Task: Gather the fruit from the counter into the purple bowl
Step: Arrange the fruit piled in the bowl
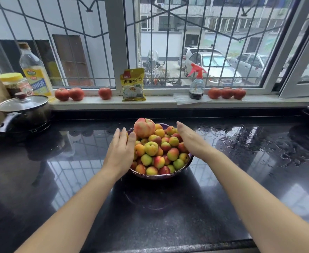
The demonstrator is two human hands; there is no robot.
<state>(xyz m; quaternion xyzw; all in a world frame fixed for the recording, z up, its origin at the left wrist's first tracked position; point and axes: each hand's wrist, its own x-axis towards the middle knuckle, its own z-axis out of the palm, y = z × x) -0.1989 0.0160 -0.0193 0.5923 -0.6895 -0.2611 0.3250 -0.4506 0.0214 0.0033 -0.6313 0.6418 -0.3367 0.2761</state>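
Head view shows two bare hands, one on each side of a full bowl. Left hand (121,150) has straight fingers and holds nothing. Its fingers lie flat against the left side of the fruit pile (157,152), and the fingertips sit close to the big peach (144,128), though it is hard to tell if they touch it. Right hand (191,141) is also flat, with straight fingers and nothing in it. It rests along the right side of the pile, near the bowl's edge.

The purple bowl (161,177) stands in the middle of the dark counter (77,170). Small red, yellow and green fruit fill it to the top. The big peach sits highest, at the back. No loose fruit shows on the counter around the bowl, so the gathering looks almost done.

The step now seems to be steadying the pile. To do it well, the person should keep both hands soft and press gently inward, so nothing rolls out. The peach could tip off the back, so it should be settled low among the small fruit. The counter on the right looks wet, so the bowl might slide if pushed hard.

Red tomatoes (69,94) sit on the window ledge (159,101), well apart from the bowl. They are not on the counter.
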